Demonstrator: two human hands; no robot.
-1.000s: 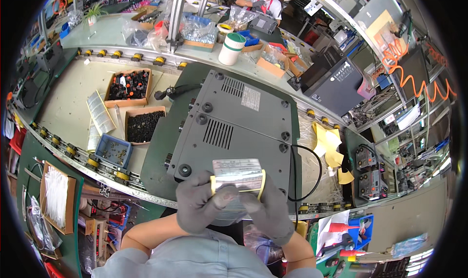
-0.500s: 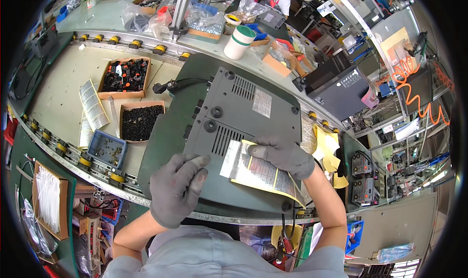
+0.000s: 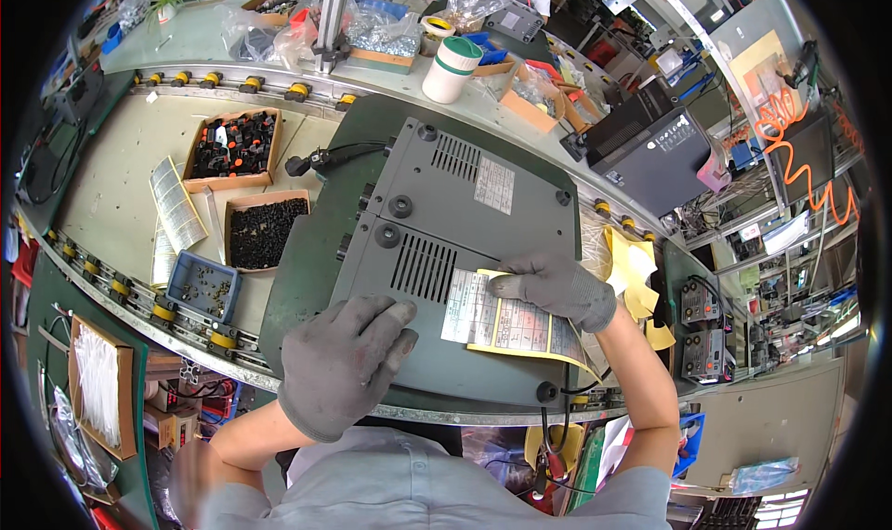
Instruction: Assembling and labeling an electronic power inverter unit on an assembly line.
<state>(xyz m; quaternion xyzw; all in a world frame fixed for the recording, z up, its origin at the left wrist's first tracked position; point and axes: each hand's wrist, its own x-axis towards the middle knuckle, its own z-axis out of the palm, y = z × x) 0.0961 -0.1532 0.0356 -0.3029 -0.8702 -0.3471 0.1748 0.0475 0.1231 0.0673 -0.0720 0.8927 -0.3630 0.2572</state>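
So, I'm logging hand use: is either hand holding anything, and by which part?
The right hand holds the yellow-edged label sheet at its upper edge; nothing shows held in the left hand.

The gloves (image 3: 321, 391) on the left hand (image 3: 346, 363) and right hand (image 3: 559, 293) looked like matt, smudged grey cloth. The label sheet (image 3: 522, 330) had a smooth, glossy face, while the yellow scraps (image 3: 634, 268) looked like creased paper. The grey casings (image 3: 534, 237) had a dull, even finish, whether metal or plastic could not be told. The blue bin (image 3: 192, 305) was smooth plastic, the shallow boxes (image 3: 304, 198) matt cardboard, the post (image 3: 333, 14) bare metal, and the shirt (image 3: 400, 479) soft, pale cloth.
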